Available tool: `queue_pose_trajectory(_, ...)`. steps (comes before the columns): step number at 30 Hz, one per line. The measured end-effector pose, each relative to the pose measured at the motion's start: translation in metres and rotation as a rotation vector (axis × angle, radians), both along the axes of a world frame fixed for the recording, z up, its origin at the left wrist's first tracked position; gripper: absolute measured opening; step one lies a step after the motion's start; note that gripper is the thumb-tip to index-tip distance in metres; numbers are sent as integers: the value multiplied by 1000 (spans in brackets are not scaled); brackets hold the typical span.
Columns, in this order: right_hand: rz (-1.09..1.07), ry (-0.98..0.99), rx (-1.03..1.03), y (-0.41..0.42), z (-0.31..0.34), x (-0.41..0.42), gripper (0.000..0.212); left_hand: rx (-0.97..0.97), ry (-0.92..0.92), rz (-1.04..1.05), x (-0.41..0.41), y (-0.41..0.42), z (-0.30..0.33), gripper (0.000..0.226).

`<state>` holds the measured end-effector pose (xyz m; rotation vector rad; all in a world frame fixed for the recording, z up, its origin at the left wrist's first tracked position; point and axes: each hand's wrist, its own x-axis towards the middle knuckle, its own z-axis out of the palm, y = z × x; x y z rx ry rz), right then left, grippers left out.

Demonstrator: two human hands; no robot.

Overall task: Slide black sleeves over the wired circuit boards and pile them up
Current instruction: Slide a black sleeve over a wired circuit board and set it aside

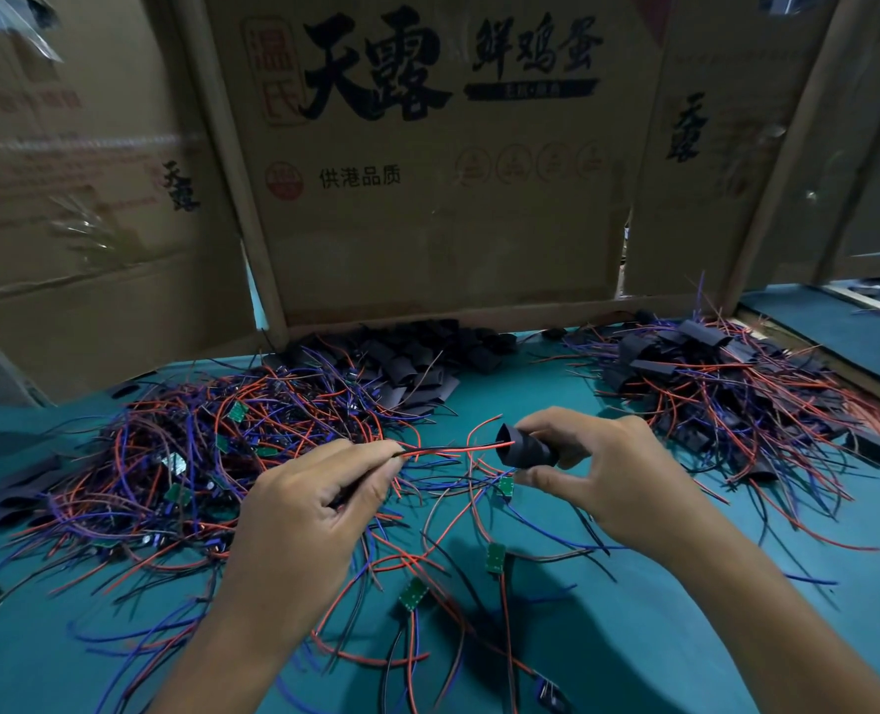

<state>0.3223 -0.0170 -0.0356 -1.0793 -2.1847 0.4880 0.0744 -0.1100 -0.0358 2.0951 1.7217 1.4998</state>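
My left hand (319,497), low and left of centre in the frame, has its fingers curled tight and pinches a bundle of red and black wires (448,448) between thumb and forefinger. The free ends run out level toward the right. My right hand (603,471), just right of centre, grips a black sleeve (525,448) between thumb and curled fingers, with the sleeve's open mouth facing left. The wire tips sit right at that mouth, so wires and sleeve share one long axis, left to right. The circuit board these wires lead to is hidden in my left fist, I think. The next push should go straight along that line. Bare boards lie in the tangle at middle left (190,445); sleeved ones are piled at upper right (737,383).
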Motion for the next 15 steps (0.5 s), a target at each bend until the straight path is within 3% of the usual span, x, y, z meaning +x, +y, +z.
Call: queue_pose_trajectory(15, 152, 82, -46, 4, 0, 6, 31, -30, 20, 26, 2, -1, 4, 23)
